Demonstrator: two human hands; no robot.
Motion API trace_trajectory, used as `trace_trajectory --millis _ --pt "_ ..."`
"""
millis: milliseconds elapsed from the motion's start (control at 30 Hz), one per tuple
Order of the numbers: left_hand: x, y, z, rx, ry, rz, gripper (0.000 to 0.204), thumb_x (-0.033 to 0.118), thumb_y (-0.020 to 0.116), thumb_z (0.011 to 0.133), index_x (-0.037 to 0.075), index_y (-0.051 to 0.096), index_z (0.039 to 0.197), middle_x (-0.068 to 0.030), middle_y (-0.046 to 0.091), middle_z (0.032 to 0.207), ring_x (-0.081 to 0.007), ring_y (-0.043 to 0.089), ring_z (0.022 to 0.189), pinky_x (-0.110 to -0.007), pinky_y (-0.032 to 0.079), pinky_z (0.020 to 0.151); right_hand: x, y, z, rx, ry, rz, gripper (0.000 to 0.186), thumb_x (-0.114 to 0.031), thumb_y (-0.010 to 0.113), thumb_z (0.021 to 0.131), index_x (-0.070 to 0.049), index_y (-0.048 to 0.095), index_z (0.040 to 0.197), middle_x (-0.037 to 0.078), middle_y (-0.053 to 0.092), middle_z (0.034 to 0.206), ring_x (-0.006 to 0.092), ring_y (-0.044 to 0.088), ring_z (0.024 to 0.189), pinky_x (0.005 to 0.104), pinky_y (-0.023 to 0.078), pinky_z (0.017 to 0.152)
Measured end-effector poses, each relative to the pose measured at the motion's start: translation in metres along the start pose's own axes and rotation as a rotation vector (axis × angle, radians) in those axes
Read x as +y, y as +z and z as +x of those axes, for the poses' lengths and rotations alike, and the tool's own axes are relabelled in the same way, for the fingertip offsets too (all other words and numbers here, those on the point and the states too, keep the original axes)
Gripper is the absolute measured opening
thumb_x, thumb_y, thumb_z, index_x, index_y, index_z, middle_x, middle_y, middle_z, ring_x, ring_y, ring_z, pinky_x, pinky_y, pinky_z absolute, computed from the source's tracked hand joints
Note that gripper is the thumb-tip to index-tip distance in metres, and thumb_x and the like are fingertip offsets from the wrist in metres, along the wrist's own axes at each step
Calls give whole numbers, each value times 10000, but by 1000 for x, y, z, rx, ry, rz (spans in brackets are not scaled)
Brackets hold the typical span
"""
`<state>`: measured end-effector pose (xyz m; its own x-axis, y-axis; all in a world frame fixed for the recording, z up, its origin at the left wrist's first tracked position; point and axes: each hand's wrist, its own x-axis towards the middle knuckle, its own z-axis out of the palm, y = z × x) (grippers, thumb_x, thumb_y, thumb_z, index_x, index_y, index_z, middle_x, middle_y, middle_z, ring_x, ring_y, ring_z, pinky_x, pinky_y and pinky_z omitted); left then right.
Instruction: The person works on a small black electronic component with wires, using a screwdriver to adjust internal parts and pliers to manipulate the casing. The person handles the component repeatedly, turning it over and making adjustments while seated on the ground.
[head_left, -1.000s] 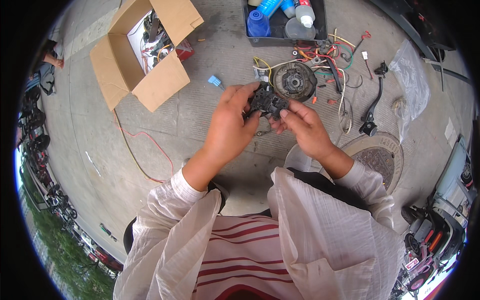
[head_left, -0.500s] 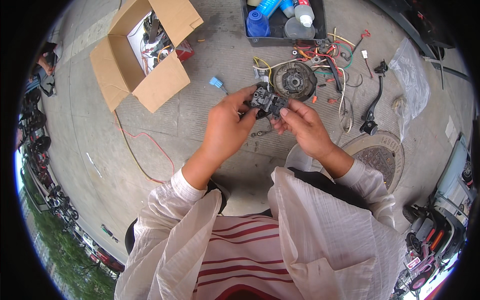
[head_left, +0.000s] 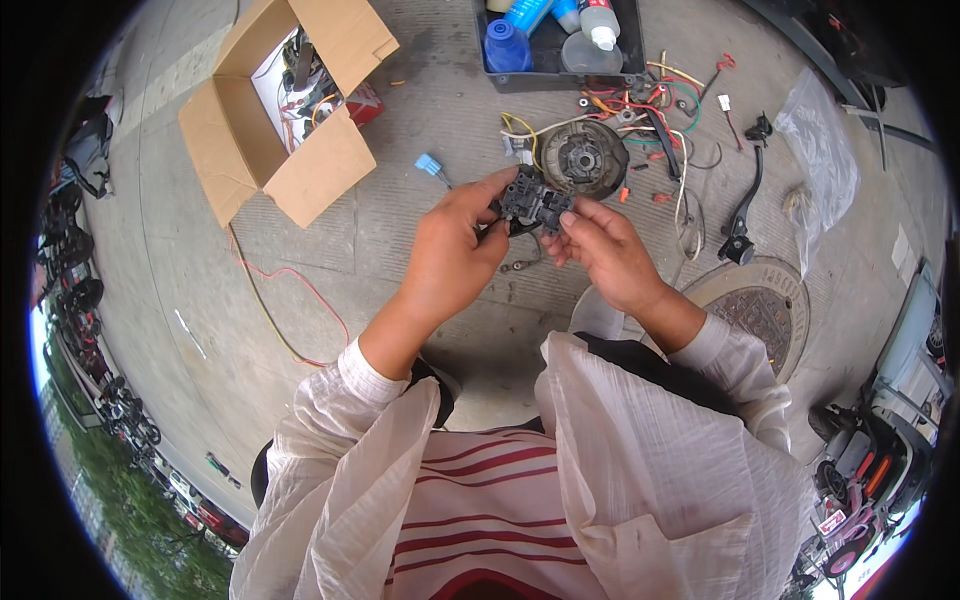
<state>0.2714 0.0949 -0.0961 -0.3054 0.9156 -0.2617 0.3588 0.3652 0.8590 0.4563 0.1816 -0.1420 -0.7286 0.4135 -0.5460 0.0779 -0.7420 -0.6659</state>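
Between my two hands is a small black plastic part (head_left: 530, 203) with moulded recesses, resembling a handlebar switch housing. My left hand (head_left: 448, 245) grips its left end, thumb below and fingers behind. The thumb and fingertips of my right hand (head_left: 615, 258) pinch its right end. My fingers hide parts of its edges. Just beyond it, a round metal brake drum or hub (head_left: 583, 158) lies on the ground, with yellow and white wires beside it. A blue plug connector (head_left: 428, 165) sits left of the part, apart from my hand.
An open cardboard box (head_left: 222, 140) with wired parts stands far left. A black tray (head_left: 555, 82) of bottles is at the back. Tangled wires (head_left: 650, 110), a black brake lever (head_left: 742, 215), a clear plastic bag (head_left: 818, 150) and a manhole cover (head_left: 755, 315) lie to the right.
The black part has tilted slightly in my hands, and both hands keep their hold. The whole view has shifted a little.
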Motion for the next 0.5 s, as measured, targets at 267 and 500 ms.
trace_trajectory --millis 267,500 --pt "-1 0 -1 -16 -4 -8 510 -43 640 785 47 577 1282 -181 631 1012 -246 656 789 -334 521 703 7 -6 2 -23 9 81 303 -180 473 1005 20 556 1218 67 641 955 109 574 833 273 494 750" --pt "-2 -1 -1 -28 6 10 510 -38 645 790 46 572 1288 -175 628 995 -241 650 773 -335 516 693 7 -4 2 -26 11 111 231 -177 475 1006 -4 581 1117 70 649 973 112 575 822 278 468 742"
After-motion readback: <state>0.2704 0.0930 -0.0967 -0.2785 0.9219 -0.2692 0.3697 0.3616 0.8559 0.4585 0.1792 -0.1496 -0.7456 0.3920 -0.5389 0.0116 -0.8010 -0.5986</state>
